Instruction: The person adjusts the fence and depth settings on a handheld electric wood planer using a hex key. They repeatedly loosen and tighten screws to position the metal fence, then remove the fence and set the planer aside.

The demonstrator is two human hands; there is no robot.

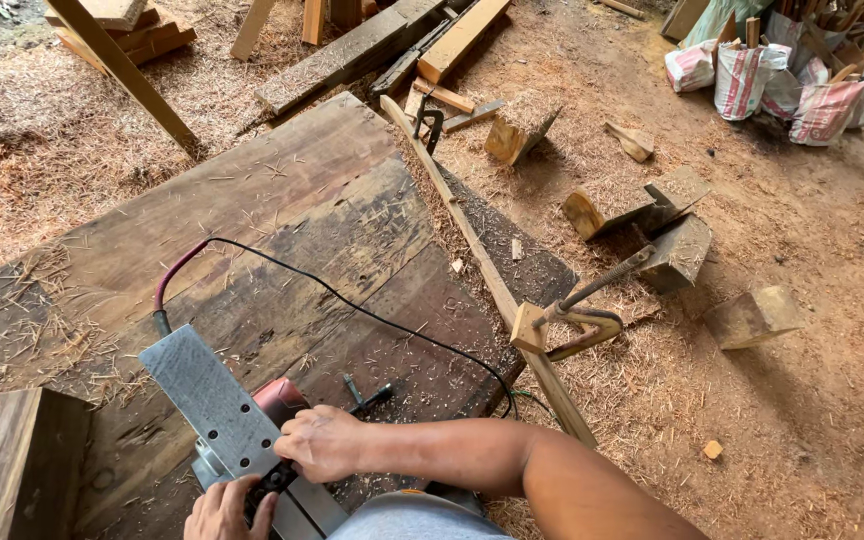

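An electric planer lies sole-up on the plank workbench, its long axis running from upper left to lower right. The left hand curls over its near end; the right hand grips its side (fingers closed). Far right, striped white-and-red sacks stand bunched.

The counter is made of wide, dark, worn planks and is strewn with wood shavings. On it lies an electric planer turned with its metal base upward, and its black cable runs in a curve across the planks. A dark wooden block rests on the near left corner. A long thin batten lies along the right edge.
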